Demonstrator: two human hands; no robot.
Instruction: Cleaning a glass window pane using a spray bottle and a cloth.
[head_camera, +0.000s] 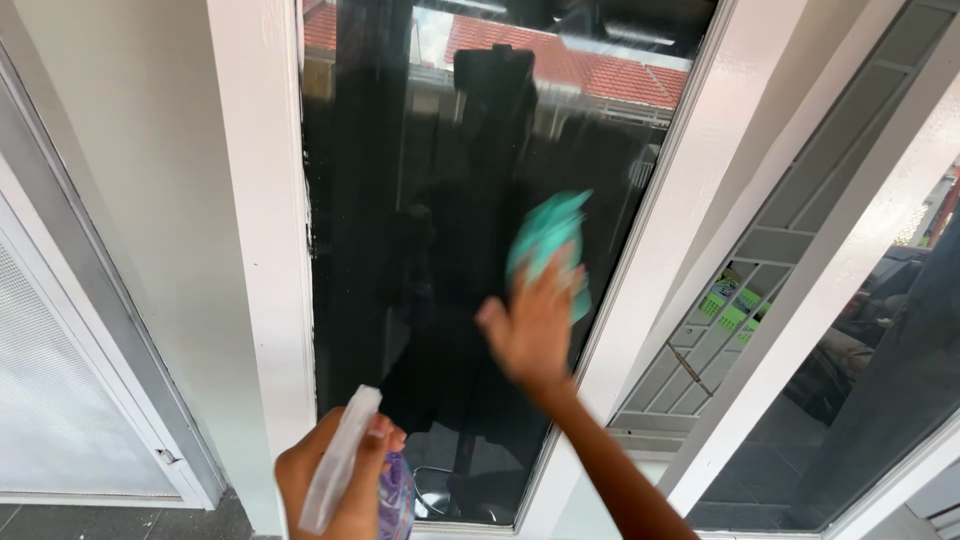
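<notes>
Glass fills most of what I can see: a tall dark window pane (400, 250) set in a white frame (262, 220), slanting across my view. The pane mirrors a red tiled roof near its top and a dim dark shape down its middle. To the left of the frame stands a pale wall (130, 180), and beyond that a grey-edged door (70, 400) with a fine mesh panel. To the right, a second white post (850, 250) crosses at an angle, with more dark glass behind it and a few small green items showing through a gap.

Against the pane, right of its centre, the person's right hand (535, 330) is spread flat with fingers apart, pressing a turquoise cloth (548, 245) to the glass. The cloth sits under the fingertips and pokes out above them; both hand and cloth are blurred. The bare forearm runs down toward the lower right edge.

Low in the view, in front of the bottom of the pane, the left hand (340, 480) is closed around a spray bottle (395, 495) with purple contents. Its pale translucent trigger head (340, 455) slants up and to the right above the knuckles. The bottle is well apart from the cloth.
</notes>
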